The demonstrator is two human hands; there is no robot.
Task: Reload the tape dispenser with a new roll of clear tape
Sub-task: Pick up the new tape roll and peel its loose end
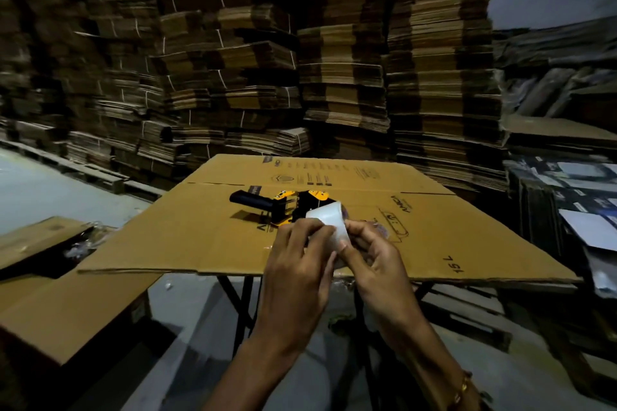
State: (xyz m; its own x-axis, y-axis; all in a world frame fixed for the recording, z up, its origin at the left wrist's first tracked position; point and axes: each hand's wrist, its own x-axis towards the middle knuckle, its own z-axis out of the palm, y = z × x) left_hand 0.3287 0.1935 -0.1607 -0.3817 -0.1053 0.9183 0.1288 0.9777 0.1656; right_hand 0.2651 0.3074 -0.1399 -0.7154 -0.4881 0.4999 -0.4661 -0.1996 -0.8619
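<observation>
A roll of clear tape (329, 222), pale and whitish, is held up above the near part of a flattened cardboard sheet (200, 230). My left hand (298, 264) grips its left side with the fingers on the outer face. My right hand (369, 257) holds the right side, thumb pressed on the roll's lower edge. Just behind the roll lies the tape dispenser (278, 205), yellow and black with a black handle pointing left. It rests on its side on the cardboard, partly hidden by the roll.
The cardboard sheet lies on a folding table with black legs (240, 307). An open carton (60, 280) stands at the left. Tall stacks of flattened boxes (350, 60) fill the background, and piles of papers (574, 210) sit at the right.
</observation>
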